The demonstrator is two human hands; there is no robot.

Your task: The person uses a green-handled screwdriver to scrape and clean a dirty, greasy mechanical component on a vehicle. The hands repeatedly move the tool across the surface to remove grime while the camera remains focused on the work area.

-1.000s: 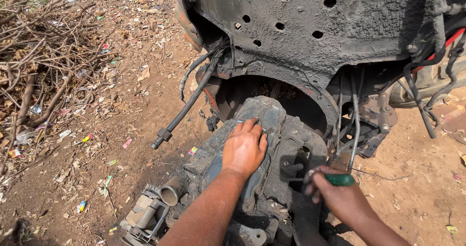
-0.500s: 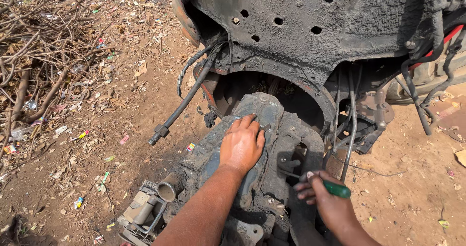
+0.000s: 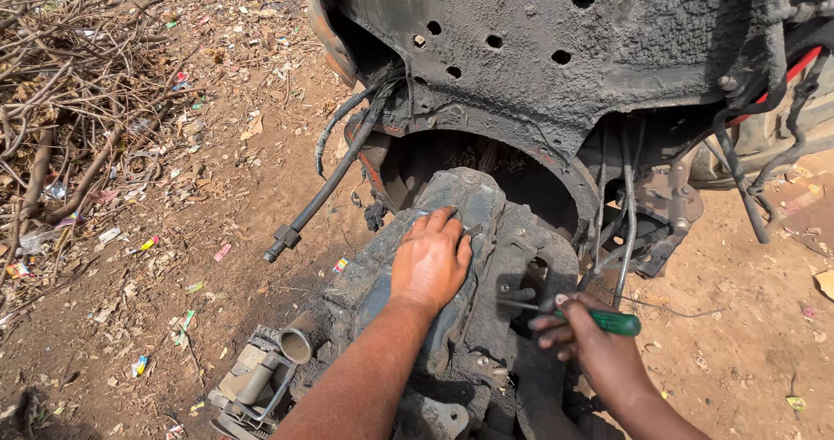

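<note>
Head view: the ground (image 3: pixel 174 231) is bare reddish dirt strewn with litter, with a pile of dry branches (image 3: pixel 61 101) at the left. A grimy, perforated metal vehicle body (image 3: pixel 565 49) fills the upper frame; a black hose (image 3: pixel 334 179) hangs from it, its loose end above the dirt. Below the arch sits a dirty grey brake assembly (image 3: pixel 486 258). My left hand (image 3: pixel 430 262) lies flat on the top of this assembly, fingers (image 3: pixel 443 223) extended and pressed against it, gripping nothing. My right hand (image 3: pixel 586 344) is just right of it, fingers curled closed around a green-handled screwdriver (image 3: pixel 608 321), whose metal shaft points left and touches the assembly's side. Thin cables (image 3: pixel 627 223) hang just behind.
</note>
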